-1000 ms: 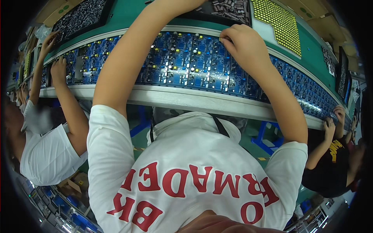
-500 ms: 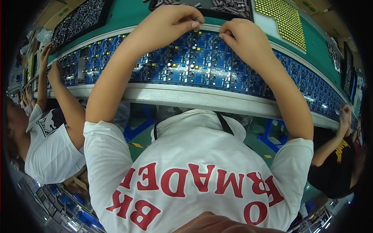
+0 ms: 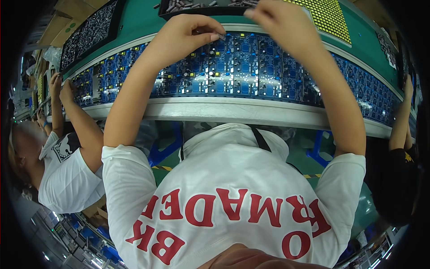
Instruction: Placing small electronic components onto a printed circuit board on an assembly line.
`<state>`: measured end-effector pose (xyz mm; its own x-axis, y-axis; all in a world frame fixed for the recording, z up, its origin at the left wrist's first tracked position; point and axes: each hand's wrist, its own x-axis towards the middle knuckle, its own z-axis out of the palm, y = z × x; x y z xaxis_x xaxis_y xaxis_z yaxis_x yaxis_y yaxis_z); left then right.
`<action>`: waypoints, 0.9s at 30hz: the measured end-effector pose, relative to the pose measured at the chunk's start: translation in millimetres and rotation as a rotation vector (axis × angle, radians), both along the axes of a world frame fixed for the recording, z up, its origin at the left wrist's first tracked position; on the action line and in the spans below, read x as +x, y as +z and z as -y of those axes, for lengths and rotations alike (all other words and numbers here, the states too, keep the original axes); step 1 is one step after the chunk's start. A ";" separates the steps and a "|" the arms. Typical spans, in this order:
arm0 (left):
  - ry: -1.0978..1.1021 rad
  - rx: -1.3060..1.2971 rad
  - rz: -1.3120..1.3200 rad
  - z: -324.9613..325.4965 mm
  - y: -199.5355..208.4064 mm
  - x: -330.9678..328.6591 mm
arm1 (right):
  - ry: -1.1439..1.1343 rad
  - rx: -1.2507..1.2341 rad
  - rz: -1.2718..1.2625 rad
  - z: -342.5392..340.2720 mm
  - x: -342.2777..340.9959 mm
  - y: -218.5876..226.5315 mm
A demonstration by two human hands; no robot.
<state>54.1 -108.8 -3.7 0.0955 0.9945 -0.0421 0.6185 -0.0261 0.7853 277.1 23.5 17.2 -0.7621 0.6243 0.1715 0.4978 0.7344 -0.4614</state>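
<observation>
The left hand [image 3: 190,33] sits in the upper middle of the frame with its fingers curled narrow, thumb and fingertips pinched on a small dark component [image 3: 221,36] held right over the top edge of the blue circuit boards [image 3: 242,74]. The right hand [image 3: 275,20], just to its right and higher, reaches with fingers drawn together to the rim of the black parts tray [image 3: 197,5] at the top edge; whether it grips anything cannot be told.

The circuit boards run as a long curved band across the frame, from the left side to the far right, lying on a pale conveyor rail [image 3: 233,110] of the green surface [image 3: 143,20]. Behind the boards, upper left, lies a second black tray [image 3: 89,33] of small parts, and upper right a yellow grid panel [image 3: 329,18].

At the left edge a co-worker in a white shirt [image 3: 67,175] raises both hands [image 3: 62,87] to the boards. At the right edge another person's arm [image 3: 401,119] in dark clothing reaches up too.
</observation>
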 end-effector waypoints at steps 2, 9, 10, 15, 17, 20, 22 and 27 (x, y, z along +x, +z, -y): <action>0.000 -0.012 -0.092 -2.1 3.1 5.7 | -0.166 -0.003 -0.059 -19.2 11.1 3.1; 0.044 0.150 -0.205 -12.0 -6.6 27.4 | -0.107 0.447 -0.142 -73.7 41.9 -41.9; 0.015 0.198 -0.294 -14.3 -5.9 28.9 | -0.062 0.467 -0.162 -77.5 44.3 -43.6; -0.050 0.272 -0.367 -22.6 -10.7 34.0 | -0.062 0.610 -0.151 -81.1 47.1 -51.3; -0.080 0.332 -0.461 -24.9 -10.6 35.8 | -0.069 0.635 -0.149 -81.3 47.4 -52.6; -0.090 0.358 -0.476 -28.5 -12.3 35.7 | -0.067 0.675 -0.147 -81.3 48.6 -54.3; -0.112 0.373 -0.504 -30.8 -12.0 34.1 | -0.063 0.671 -0.186 -81.7 49.1 -55.1; -0.155 0.414 -0.547 -32.2 -11.5 29.6 | -0.018 0.672 -0.210 -83.1 50.7 -54.6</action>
<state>83.6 -76.6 -15.2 0.3109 0.9157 0.2545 0.8869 -0.3758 0.2687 327.8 106.6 -37.5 -0.6613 0.3439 0.6666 0.4626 0.8866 0.0016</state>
